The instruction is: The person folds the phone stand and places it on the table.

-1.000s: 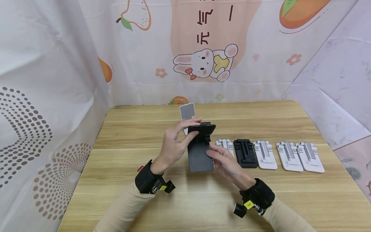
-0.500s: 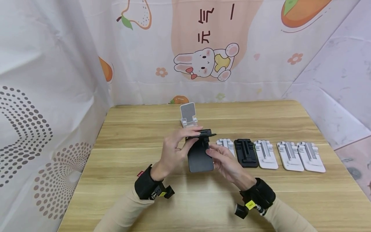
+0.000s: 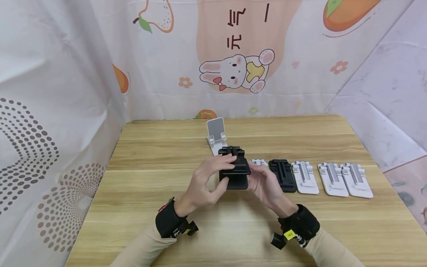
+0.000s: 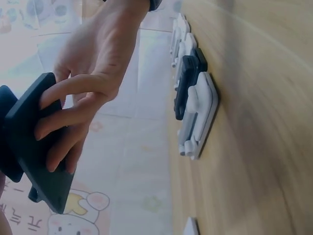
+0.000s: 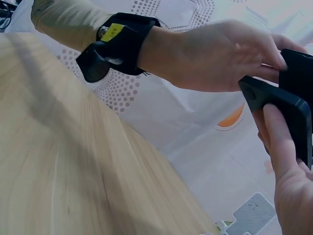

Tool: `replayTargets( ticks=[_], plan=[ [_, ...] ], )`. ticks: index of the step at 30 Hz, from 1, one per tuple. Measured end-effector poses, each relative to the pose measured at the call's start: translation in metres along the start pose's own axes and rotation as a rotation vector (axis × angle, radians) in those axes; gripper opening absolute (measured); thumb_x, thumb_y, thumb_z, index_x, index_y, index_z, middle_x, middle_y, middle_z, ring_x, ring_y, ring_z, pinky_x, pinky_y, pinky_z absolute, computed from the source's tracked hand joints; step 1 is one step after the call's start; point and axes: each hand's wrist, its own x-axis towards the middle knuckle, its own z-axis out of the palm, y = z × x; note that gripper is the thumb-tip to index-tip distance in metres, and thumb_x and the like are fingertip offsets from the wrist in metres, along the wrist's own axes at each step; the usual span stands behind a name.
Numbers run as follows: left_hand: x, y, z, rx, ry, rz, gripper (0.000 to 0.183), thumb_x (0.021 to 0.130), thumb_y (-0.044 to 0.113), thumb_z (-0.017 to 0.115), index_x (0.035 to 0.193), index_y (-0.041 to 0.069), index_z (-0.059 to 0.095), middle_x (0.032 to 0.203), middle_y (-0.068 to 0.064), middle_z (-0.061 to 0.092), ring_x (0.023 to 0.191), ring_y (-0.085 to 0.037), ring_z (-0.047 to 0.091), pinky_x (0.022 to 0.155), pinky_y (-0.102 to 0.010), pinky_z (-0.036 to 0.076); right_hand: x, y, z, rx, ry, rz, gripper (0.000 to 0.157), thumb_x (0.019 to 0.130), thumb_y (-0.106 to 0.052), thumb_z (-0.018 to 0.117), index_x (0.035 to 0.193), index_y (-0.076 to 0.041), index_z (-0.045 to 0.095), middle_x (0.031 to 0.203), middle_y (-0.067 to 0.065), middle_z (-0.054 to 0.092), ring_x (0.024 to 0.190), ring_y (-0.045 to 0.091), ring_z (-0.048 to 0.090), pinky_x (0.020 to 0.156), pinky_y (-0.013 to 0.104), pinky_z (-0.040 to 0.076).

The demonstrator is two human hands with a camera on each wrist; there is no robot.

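A black folding phone stand (image 3: 242,169) is held above the table, its hinged plate tilted over the base with a gap at the near edge. My left hand (image 3: 200,182) pinches that plate, fingers on top and thumb at its near edge. My right hand (image 3: 267,188) grips the base from the right. In the left wrist view, the right hand's fingers (image 4: 73,117) lie across the base's flat underside. The right wrist view has the left hand (image 5: 210,58) at the plate and the right thumb along the base. Part of the hinge is covered by the left fingers.
A white phone stand (image 3: 216,129) stands unfolded behind the hands on the wooden table (image 3: 160,148). To the right lies a row of folded stands: a partly hidden white one (image 3: 260,162), a black one (image 3: 282,176) and several white ones (image 3: 305,178). A printed curtain (image 3: 160,74) hangs behind.
The black stand's plate has swung down toward its base, and the stand has turned so its hinge side shows. My left hand has moved down and nearer; my right has shifted along the base.
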Motion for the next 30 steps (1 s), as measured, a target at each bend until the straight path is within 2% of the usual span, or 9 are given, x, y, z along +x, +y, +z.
replayTargets(
  ticks=[4, 9, 12, 15, 20, 22, 25, 28, 30],
  plan=[
    [-0.005, -0.001, -0.001, -0.120, 0.006, -0.028, 0.054, 0.084, 0.001, 0.062, 0.137, -0.004, 0.053, 0.140, -0.020, 0.063, 0.135, -0.030, 0.057, 0.113, -0.044, 0.047, 0.001, -0.001, 0.000, -0.086, 0.013, -0.009, 0.049, 0.115, -0.032, 0.020, 0.137, -0.012, 0.059, 0.127, 0.003, 0.068, 0.102, 0.012, 0.071, 0.082, 0.024, 0.060],
    [-0.012, -0.002, 0.001, -0.190, 0.078, -0.134, 0.056, 0.093, 0.011, 0.057, 0.144, -0.008, 0.044, 0.146, -0.026, 0.055, 0.140, -0.031, 0.051, 0.117, -0.044, 0.041, 0.000, 0.000, 0.001, -0.161, 0.058, -0.006, 0.037, 0.115, -0.028, 0.033, 0.136, -0.023, 0.062, 0.128, -0.005, 0.068, 0.106, 0.007, 0.067, 0.082, 0.021, 0.059],
    [-0.016, -0.003, 0.002, -0.181, 0.173, -0.266, 0.050, 0.100, 0.015, 0.050, 0.143, -0.010, 0.044, 0.145, -0.029, 0.053, 0.136, -0.037, 0.052, 0.114, -0.046, 0.044, 0.000, 0.000, 0.001, -0.147, 0.046, -0.018, 0.037, 0.114, -0.022, 0.032, 0.137, -0.022, 0.061, 0.129, -0.005, 0.067, 0.106, 0.006, 0.067, 0.081, 0.019, 0.058],
    [-0.017, -0.003, 0.002, -0.204, 0.220, -0.470, 0.046, 0.106, 0.018, 0.039, 0.142, -0.009, 0.045, 0.143, -0.028, 0.052, 0.127, -0.042, 0.056, 0.104, -0.051, 0.052, 0.000, 0.002, -0.001, -0.129, 0.016, -0.030, 0.038, 0.114, -0.021, 0.031, 0.138, -0.020, 0.060, 0.128, -0.004, 0.066, 0.105, 0.006, 0.066, 0.080, 0.019, 0.057],
    [-0.010, -0.001, 0.001, -0.426, 0.101, -0.918, 0.058, 0.110, 0.038, 0.029, 0.149, -0.002, 0.043, 0.135, -0.025, 0.056, 0.092, -0.024, 0.067, 0.082, -0.041, 0.058, -0.001, 0.005, -0.004, -0.160, -0.003, -0.043, 0.037, 0.114, -0.023, 0.032, 0.140, -0.020, 0.058, 0.126, -0.005, 0.067, 0.100, 0.005, 0.065, 0.079, 0.018, 0.056],
    [-0.007, 0.000, 0.000, -0.539, 0.038, -1.041, 0.061, 0.108, 0.043, 0.032, 0.148, -0.002, 0.044, 0.125, -0.023, 0.062, 0.084, -0.017, 0.066, 0.077, -0.034, 0.057, 0.000, 0.006, -0.003, -0.192, 0.011, -0.032, 0.037, 0.113, -0.020, 0.033, 0.141, -0.020, 0.057, 0.126, -0.005, 0.068, 0.101, 0.004, 0.066, 0.079, 0.019, 0.056],
    [-0.004, 0.000, 0.000, -0.649, -0.015, -1.116, 0.060, 0.105, 0.040, 0.041, 0.145, -0.005, 0.045, 0.110, -0.017, 0.067, 0.084, -0.013, 0.064, 0.069, -0.030, 0.055, 0.000, 0.006, -0.001, -0.230, 0.026, -0.010, 0.040, 0.112, -0.017, 0.036, 0.148, -0.010, 0.049, 0.123, -0.004, 0.070, 0.100, 0.005, 0.068, 0.079, 0.021, 0.057],
    [-0.004, -0.001, 0.000, -0.652, -0.027, -1.124, 0.054, 0.103, 0.034, 0.049, 0.139, -0.005, 0.050, 0.103, -0.008, 0.067, 0.085, -0.015, 0.062, 0.066, -0.030, 0.054, 0.000, 0.005, -0.001, -0.266, 0.045, 0.019, 0.049, 0.109, -0.016, 0.038, 0.154, 0.004, 0.035, 0.120, -0.003, 0.070, 0.096, 0.006, 0.069, 0.077, 0.022, 0.057],
    [-0.005, -0.003, 0.000, -0.647, -0.029, -1.128, 0.054, 0.101, 0.032, 0.051, 0.142, -0.004, 0.050, 0.111, -0.012, 0.065, 0.089, -0.015, 0.062, 0.069, -0.029, 0.054, 0.000, 0.005, 0.000, -0.274, 0.055, 0.033, 0.056, 0.108, -0.015, 0.040, 0.155, 0.012, 0.025, 0.120, -0.003, 0.069, 0.095, 0.006, 0.069, 0.076, 0.021, 0.057]
  ],
)
